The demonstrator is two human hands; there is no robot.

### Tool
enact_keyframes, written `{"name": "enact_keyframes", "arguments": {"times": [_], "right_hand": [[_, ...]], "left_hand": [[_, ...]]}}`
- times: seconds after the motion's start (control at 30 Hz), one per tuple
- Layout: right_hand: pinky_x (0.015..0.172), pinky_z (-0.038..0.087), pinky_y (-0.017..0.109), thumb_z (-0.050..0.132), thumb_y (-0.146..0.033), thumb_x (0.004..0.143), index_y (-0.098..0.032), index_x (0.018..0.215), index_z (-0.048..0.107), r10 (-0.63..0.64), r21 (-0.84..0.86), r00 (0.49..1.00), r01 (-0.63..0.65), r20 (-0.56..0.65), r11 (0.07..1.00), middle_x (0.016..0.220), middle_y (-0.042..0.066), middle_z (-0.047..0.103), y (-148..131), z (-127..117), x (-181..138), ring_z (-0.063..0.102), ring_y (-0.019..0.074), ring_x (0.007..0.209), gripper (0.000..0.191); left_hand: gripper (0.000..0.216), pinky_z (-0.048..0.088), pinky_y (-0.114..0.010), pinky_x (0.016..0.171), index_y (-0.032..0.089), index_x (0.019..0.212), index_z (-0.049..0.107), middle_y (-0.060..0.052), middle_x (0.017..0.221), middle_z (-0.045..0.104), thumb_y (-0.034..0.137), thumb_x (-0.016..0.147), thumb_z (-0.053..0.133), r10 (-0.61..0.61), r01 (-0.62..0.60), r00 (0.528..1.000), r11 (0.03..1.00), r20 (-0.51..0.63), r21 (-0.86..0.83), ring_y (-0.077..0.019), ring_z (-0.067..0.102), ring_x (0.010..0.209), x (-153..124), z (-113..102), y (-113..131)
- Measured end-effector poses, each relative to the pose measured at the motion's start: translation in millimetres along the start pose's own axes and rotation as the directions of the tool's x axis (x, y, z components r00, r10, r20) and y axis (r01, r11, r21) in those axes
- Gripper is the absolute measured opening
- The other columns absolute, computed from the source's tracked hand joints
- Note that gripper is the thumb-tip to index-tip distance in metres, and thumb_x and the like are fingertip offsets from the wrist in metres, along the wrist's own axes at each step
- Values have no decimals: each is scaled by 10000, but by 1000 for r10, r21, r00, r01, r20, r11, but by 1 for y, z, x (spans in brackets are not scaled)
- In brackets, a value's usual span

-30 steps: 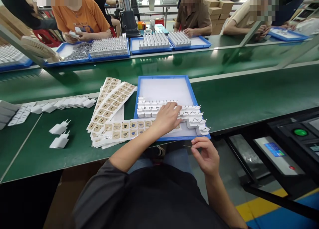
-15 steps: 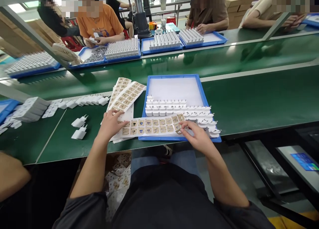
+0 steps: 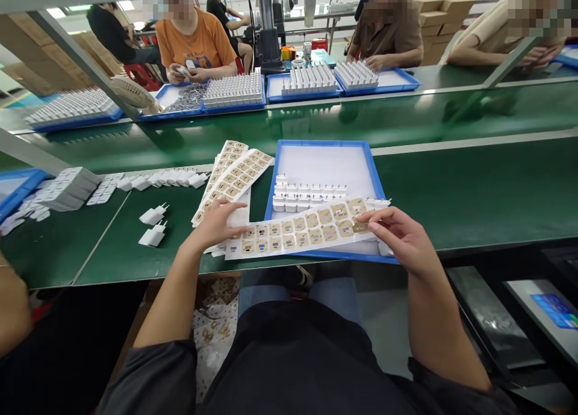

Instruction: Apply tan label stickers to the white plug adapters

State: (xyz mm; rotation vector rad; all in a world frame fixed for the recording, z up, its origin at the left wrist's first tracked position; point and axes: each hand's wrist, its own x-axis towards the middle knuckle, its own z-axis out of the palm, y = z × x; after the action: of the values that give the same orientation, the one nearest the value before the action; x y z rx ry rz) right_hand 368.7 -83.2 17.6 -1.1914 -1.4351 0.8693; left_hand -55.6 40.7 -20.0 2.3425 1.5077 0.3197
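A long white sheet of tan square stickers [image 3: 300, 233] slants over the table's front edge and the near part of a blue-rimmed tray [image 3: 376, 168]. The thumb of my left hand [image 3: 213, 227] touches the sheet's left end, with the index finger stretched out and apart from it. At the raised right end, my right hand [image 3: 401, 237] pinches a corner sticker [image 3: 360, 227] between thumb and index finger. In the tray stand rows of white two-pin plug adapters [image 3: 298, 203]; the sheet and my right hand hide some of them.
More sticker sheets [image 3: 237, 174] lie fanned behind my left hand. Two loose adapters [image 3: 152, 234] lie to the left, near a stack of white pieces [image 3: 72, 188]. Across the green bench, co-workers sit behind trays of pinned parts [image 3: 235, 90]. An arm [image 3: 13, 306] shows at far left.
My right hand has moved right and raised the sheet's right end, so the sheet now tilts and hides more of the adapters. My left index finger has stretched away from the thumb.
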Motion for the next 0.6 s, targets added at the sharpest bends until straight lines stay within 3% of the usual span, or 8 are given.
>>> {"name": "enact_keyframes", "arguments": {"times": [0.07, 0.13, 0.2, 0.3, 0.4, 0.5, 0.6], "right_hand": [[927, 587, 401, 719, -402, 917, -247, 892, 673, 22, 0, 1000, -22, -13, 1000, 1038, 68, 776, -2, -7, 2, 725, 260, 1057, 164], [904, 583, 394, 733, -410, 905, -251, 880, 672, 39, 16, 999, -38, -35, 999, 1026, 60, 777, -2, -12, 3, 723, 261, 1042, 172], [899, 574, 385, 748, -417, 892, -256, 881, 674, 59, 52, 997, -56, -48, 997, 1017, 52, 781, 0, -16, 3, 720, 257, 1039, 177], [871, 569, 373, 770, -442, 864, -263, 870, 660, 113, 148, 991, -102, -67, 984, 987, 42, 793, 2, -20, 4, 723, 253, 1022, 210], [779, 577, 367, 770, -468, 846, -276, 854, 610, 203, 300, 974, -165, -99, 940, 956, 34, 805, 3, -23, 7, 735, 254, 970, 250], [761, 592, 406, 740, -453, 863, -287, 863, 570, 283, 417, 954, -218, -101, 882, 1004, 41, 809, 4, -26, 9, 745, 269, 956, 237], [759, 606, 465, 722, -429, 868, -291, 866, 564, 320, 452, 942, -242, -104, 858, 1020, 43, 806, 6, -29, 8, 754, 305, 956, 209]], "left_hand": [[637, 271, -634, 1181, 300, 1323, 655, -101, 1474, 577, 617, 776, 732, 49, -56, 988, 997, 149, 45, -429, 338, 1452, 0, 4, 9], [448, 158, -686, 1208, 312, 1136, 743, -60, 1562, 497, 588, 784, 738, 68, -86, 974, 993, 217, 76, -449, 236, 1512, -1, 8, 15], [285, 131, -692, 1212, 279, 901, 768, -45, 1563, 492, 544, 811, 715, 84, -101, 973, 993, 215, 66, -446, 202, 1530, -1, 10, 17], [283, 225, -642, 1206, 239, 778, 704, -71, 1373, 651, 502, 861, 642, 102, -97, 980, 995, 171, -38, -399, 308, 1493, 1, 3, 17], [335, 402, -529, 1126, 234, 933, 689, -84, 1161, 734, 548, 888, 583, 69, -47, 988, 987, 139, -154, -339, 522, 1327, 7, -6, 21], [618, 438, -494, 1098, 216, 1164, 675, -122, 1327, 666, 685, 761, 685, 75, -55, 982, 992, 175, -113, -356, 543, 1301, 12, -5, 32], [595, 410, -507, 1117, 213, 996, 736, -131, 1380, 645, 712, 674, 741, 107, -97, 945, 994, 308, -49, -407, 477, 1359, 14, 5, 41]]}}
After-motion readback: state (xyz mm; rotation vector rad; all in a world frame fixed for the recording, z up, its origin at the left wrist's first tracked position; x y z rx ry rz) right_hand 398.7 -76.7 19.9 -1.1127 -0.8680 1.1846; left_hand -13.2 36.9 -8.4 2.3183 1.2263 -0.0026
